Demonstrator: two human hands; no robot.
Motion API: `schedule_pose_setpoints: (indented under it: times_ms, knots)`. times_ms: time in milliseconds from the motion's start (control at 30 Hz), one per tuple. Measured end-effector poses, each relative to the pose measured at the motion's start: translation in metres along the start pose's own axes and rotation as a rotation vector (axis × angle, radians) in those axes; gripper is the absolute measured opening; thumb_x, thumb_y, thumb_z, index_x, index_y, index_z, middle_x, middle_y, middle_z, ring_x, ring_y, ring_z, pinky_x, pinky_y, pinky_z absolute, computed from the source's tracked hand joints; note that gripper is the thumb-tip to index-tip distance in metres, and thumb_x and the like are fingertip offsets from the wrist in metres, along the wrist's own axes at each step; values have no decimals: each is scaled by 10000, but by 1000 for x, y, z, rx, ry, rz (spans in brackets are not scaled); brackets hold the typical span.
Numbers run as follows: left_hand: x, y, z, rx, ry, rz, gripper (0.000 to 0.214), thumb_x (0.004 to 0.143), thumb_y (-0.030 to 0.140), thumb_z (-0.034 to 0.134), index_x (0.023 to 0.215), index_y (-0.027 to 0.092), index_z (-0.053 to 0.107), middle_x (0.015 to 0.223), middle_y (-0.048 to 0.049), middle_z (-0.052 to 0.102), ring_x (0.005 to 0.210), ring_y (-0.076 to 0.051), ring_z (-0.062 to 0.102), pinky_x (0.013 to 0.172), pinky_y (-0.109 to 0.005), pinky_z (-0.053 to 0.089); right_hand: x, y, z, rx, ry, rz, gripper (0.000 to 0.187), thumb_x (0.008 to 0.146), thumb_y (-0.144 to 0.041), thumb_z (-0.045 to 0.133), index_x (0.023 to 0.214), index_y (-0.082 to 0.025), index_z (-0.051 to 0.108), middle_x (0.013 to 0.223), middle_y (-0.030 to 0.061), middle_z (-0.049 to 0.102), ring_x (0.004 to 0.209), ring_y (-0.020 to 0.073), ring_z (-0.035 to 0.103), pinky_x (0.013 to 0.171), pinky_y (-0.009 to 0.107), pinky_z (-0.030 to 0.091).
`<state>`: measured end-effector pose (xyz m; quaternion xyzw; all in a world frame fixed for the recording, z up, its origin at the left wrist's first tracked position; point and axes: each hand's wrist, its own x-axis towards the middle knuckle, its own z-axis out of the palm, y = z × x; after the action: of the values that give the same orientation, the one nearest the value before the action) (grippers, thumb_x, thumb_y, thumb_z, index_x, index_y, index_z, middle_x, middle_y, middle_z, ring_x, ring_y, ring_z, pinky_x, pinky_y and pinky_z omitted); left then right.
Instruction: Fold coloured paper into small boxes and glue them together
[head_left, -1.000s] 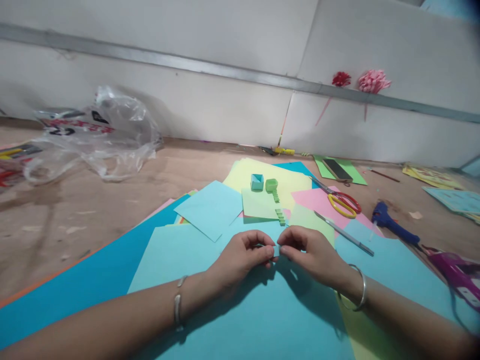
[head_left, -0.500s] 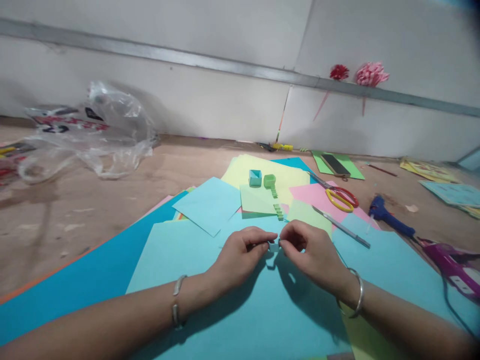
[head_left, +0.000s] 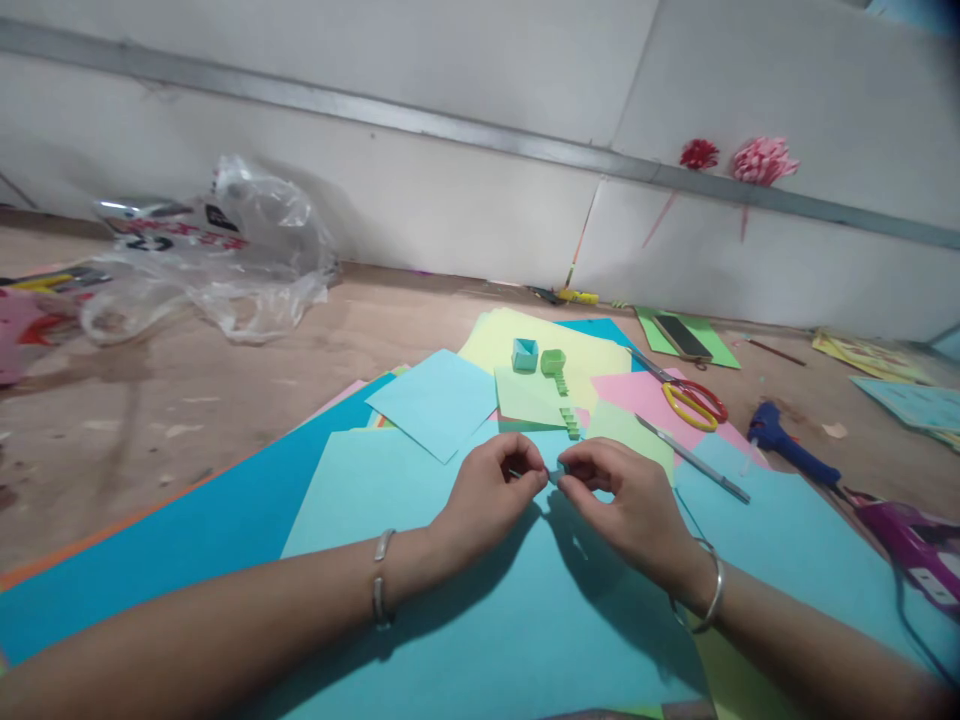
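Note:
Between the fingertips of both hands is a small light-blue paper strip (head_left: 556, 474), mostly covered by the fingers. My left hand (head_left: 501, 490) pinches one end, and my right hand (head_left: 626, 500) pinches the other. Both are held just over a large light-blue paper sheet (head_left: 450, 640). Beyond the hands stand a small blue paper box (head_left: 525, 354) and a green paper cup (head_left: 553, 361) with a folded green strip hanging from it. Another folded green strip (head_left: 570, 422) lies closer to my fingers.
Right of my hands lie a craft knife (head_left: 694, 458), scissors (head_left: 694, 404), a blue glue gun (head_left: 791, 445) and a purple tool (head_left: 907, 545) with a cable. A phone (head_left: 682, 337) rests on green paper behind. At the left is a clear plastic bag (head_left: 262, 250).
The fingertips have drawn closer around the blue strip, and my left fingers are more curled. The whole view has shifted slightly, so objects appear further right.

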<state>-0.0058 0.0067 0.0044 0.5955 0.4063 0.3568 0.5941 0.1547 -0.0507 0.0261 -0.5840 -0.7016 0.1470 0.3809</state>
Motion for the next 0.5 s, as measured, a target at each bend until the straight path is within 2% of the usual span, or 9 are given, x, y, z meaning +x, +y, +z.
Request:
schedule_pose_setpoints:
  times_ms: [167, 300, 500]
  knots:
    - [1, -2, 1, -24, 11, -19, 114, 638, 153, 652, 747, 166, 621, 763, -23, 642, 703, -158, 587, 658, -295, 483, 4, 4, 4, -83, 28, -30, 124, 791, -103, 600, 857, -190, 660, 785, 18, 690, 660, 134, 649, 609, 243, 537]
    - [2, -3, 1, -26, 12, 13, 109, 635, 145, 693, 708, 172, 616, 727, -16, 638, 707, -157, 586, 678, -296, 490, 3, 4, 7, -94, 46, -54, 117, 802, -108, 595, 875, -187, 639, 803, 24, 687, 671, 139, 652, 616, 248, 543]
    - [2, -11, 3, -42, -8, 57, 95, 661, 147, 660, 732, 172, 602, 732, -6, 621, 719, -158, 595, 700, -312, 510, 1, 3, 9, -85, 24, -66, 70, 818, -132, 605, 844, -191, 632, 771, 17, 674, 662, 147, 647, 611, 261, 539]
